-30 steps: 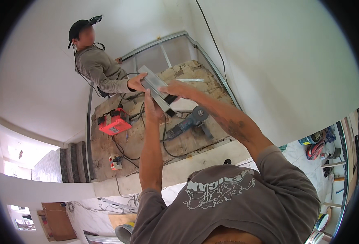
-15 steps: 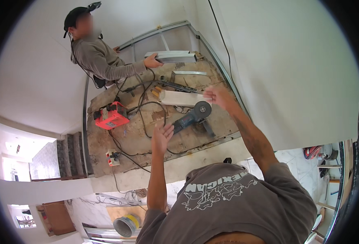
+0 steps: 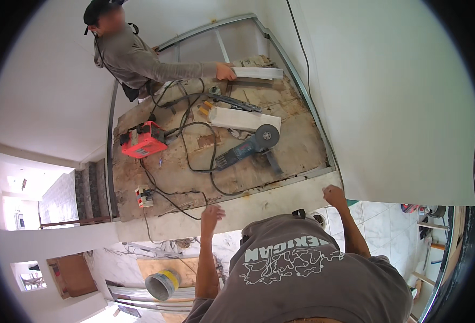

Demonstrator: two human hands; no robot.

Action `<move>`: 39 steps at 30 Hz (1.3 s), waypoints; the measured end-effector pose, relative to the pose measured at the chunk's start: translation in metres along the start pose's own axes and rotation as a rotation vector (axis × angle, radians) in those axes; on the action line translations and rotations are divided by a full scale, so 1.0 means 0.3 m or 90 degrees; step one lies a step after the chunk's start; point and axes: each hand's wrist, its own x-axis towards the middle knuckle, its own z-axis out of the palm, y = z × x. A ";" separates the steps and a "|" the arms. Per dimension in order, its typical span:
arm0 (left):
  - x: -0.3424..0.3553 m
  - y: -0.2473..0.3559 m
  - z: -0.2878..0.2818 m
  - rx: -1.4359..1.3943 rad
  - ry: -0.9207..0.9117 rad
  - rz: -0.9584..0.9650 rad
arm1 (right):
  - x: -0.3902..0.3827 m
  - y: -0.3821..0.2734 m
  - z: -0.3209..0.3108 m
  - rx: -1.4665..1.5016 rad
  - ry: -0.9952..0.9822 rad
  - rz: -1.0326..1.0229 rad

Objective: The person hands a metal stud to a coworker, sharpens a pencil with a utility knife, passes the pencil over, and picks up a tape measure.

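My left hand [image 3: 212, 218] hangs over the near edge of the board, its fingers loosely curled around nothing I can see. Farther right, my right hand [image 3: 333, 196] is closed into a loose fist beside the front rail, also without a visible object. Both are apart from the blue-black angle grinder [image 3: 252, 147], which lies on the worn wooden board [image 3: 296, 161] with its disc at the right end. Behind the grinder rests a white rectangular piece [image 3: 245, 119]. The co-worker's hand [image 3: 226, 71] grips pale metal profiles [image 3: 257, 73] at the far side.
A red box-shaped machine [image 3: 145, 140] and a small white-and-red socket box [image 3: 144, 196] sit on the left, with black cables looping between. Yellow-handled tools [image 3: 206, 107] lie mid-board. A metal frame [image 3: 302, 89] borders the board. Below stands a bucket [image 3: 162, 284].
Both my hands have drawn back toward me from around the grinder, and their spread fingers have curled. The co-worker has moved the metal profiles rightward and lowered them toward the board.
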 end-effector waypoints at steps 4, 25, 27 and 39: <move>-0.008 -0.179 0.004 0.238 -0.075 -0.039 | -0.016 0.036 0.062 -0.130 -0.024 -0.018; 0.022 -0.311 0.056 0.554 -0.105 -0.087 | 0.103 0.013 0.067 -0.173 -0.256 0.149; 0.046 -0.346 0.047 0.573 -0.130 -0.049 | 0.153 0.088 0.096 -0.248 -0.250 0.045; 0.057 -0.298 0.094 0.569 -0.030 -0.172 | 0.198 -0.008 0.060 -0.191 -0.347 0.119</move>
